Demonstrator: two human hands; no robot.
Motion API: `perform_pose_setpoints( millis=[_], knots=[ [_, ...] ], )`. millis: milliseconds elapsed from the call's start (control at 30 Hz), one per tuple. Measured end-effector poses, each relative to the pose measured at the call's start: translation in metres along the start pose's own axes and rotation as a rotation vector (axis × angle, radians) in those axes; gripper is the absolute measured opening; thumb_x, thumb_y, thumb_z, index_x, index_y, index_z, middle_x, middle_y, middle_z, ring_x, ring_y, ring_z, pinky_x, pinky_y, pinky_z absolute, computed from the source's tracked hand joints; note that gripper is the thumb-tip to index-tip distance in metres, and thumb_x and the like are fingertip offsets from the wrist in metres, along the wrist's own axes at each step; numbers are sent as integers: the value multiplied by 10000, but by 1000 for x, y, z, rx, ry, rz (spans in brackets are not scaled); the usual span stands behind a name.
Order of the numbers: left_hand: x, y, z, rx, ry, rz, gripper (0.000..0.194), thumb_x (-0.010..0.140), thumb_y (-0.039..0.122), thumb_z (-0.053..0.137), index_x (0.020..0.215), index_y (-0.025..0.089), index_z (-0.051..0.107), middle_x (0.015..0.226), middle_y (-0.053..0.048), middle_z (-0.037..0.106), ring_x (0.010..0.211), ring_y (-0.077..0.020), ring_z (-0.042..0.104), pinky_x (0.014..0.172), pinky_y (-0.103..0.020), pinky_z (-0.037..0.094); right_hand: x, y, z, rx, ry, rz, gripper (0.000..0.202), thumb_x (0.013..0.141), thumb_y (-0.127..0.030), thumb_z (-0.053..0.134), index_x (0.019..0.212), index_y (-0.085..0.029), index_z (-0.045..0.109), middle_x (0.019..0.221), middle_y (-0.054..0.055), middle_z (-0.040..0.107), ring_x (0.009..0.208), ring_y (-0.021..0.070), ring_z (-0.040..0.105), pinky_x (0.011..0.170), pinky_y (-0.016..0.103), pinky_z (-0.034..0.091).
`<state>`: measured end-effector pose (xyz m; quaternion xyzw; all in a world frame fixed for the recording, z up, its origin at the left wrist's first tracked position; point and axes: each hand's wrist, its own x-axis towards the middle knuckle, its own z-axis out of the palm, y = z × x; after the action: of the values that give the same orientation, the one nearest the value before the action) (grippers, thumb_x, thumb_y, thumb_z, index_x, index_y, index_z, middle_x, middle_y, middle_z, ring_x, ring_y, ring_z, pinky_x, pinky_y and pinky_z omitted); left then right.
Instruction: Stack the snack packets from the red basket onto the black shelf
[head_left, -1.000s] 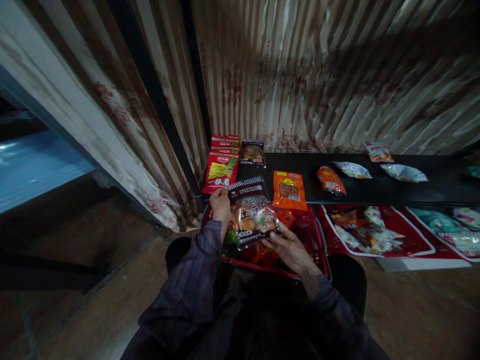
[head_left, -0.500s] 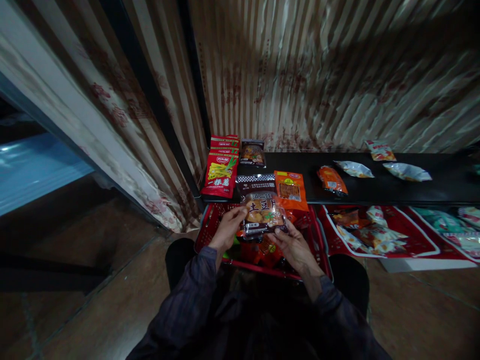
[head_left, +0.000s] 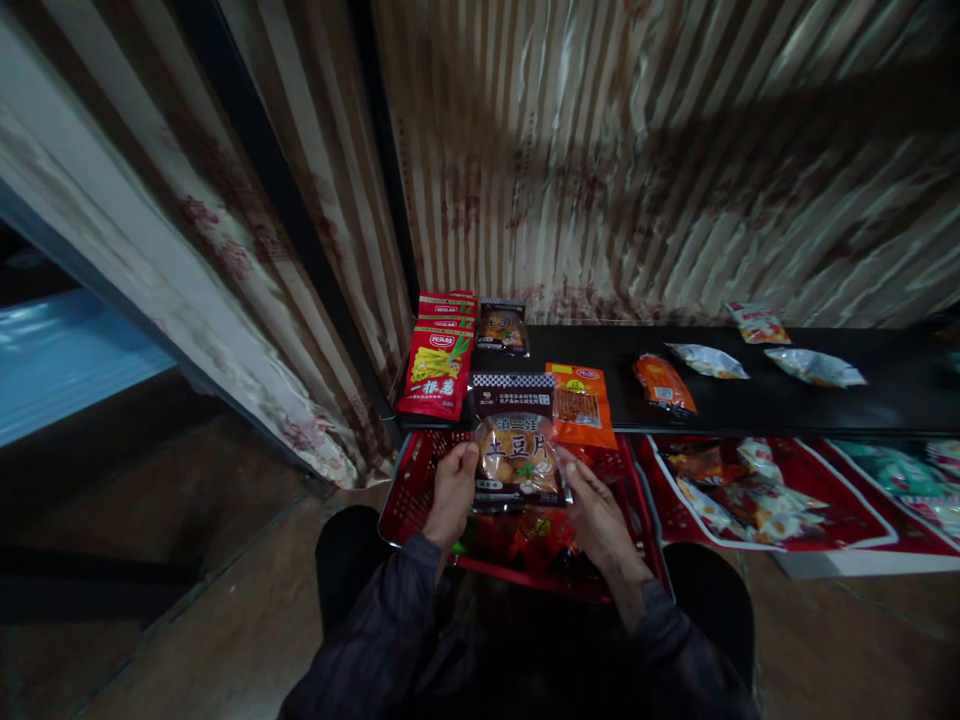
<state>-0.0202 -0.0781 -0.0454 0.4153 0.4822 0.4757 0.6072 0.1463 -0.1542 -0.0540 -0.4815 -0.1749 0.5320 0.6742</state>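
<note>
Between my hands is a dark bag of potato chips (head_left: 516, 445) with a clear window, held face up above the red basket (head_left: 517, 578). My left hand (head_left: 452, 492) pinches its left edge, and my right hand (head_left: 596, 505) grips its right edge. Just behind it, an orange snack packet (head_left: 582, 402) lies at the shelf's front edge, partly hidden by the bag. Red snack packets (head_left: 436, 370) overlap in a stack at the shelf's left end. Beside them stands another dark chip bag (head_left: 502, 327). More packets in the basket are partly covered by my hands.
Along the black shelf (head_left: 720, 402) to the right lie an orange packet (head_left: 664, 384) and several white packets (head_left: 814, 367). A second red basket (head_left: 840, 510) with packets sits below it. A pleated curtain (head_left: 600, 180) hangs behind, with a dark post (head_left: 300, 220) at the left.
My left hand has shifted from the bag's lower left to its left edge, and my right hand from the lower corner up its right edge. The whole view has tilted slightly upward.
</note>
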Motion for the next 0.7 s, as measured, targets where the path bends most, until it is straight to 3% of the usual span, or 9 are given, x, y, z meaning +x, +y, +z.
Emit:
perform_pose_setpoints(
  millis=[167, 333, 400, 500, 633, 700],
  knots=[
    [-3, 0, -9, 75, -84, -22, 462, 673, 630, 664, 737, 173, 637, 673, 5, 626, 603, -132, 535, 567, -229, 438, 25, -22, 5, -79, 36, -80, 418, 643, -445, 825, 1000, -255, 717, 959, 40, 763, 931, 209, 701, 829, 336, 547],
    [-10, -5, -15, 189, -127, -6, 446, 677, 629, 667, 675, 183, 650, 621, -1, 613, 616, -156, 539, 558, -234, 425, 53, -27, 5, -141, 100, -143, 327, 597, -487, 834, 735, -226, 693, 629, -22, 685, 583, 147, 634, 575, 271, 521],
    [-12, -8, -16, 201, -114, 3, 452, 693, 632, 649, 664, 180, 646, 619, -3, 614, 611, -156, 536, 559, -237, 424, 62, -24, 5, -141, 146, -154, 340, 566, -488, 848, 673, -221, 668, 583, -33, 658, 531, 135, 601, 535, 262, 502],
    [-8, -11, -13, 187, -40, 16, 462, 702, 635, 635, 670, 174, 643, 621, -3, 613, 602, -151, 531, 566, -239, 429, 68, -23, 9, -145, 139, -165, 345, 593, -507, 832, 732, -227, 685, 665, -21, 696, 597, 144, 635, 567, 261, 518],
    [12, -4, -3, 131, 50, 49, 466, 692, 648, 631, 672, 182, 631, 591, 5, 602, 565, -144, 524, 544, -240, 435, 63, -32, 17, -246, -5, -108, 455, 679, -531, 778, 1040, -264, 700, 978, 28, 745, 828, 195, 699, 739, 318, 561],
    [27, 1, 5, 101, 65, 74, 454, 695, 641, 628, 665, 189, 617, 580, 8, 601, 545, -143, 521, 538, -245, 441, 60, -35, 19, -317, -68, -56, 473, 671, -530, 785, 1051, -259, 708, 1025, 48, 744, 924, 232, 696, 810, 354, 557]
  ],
)
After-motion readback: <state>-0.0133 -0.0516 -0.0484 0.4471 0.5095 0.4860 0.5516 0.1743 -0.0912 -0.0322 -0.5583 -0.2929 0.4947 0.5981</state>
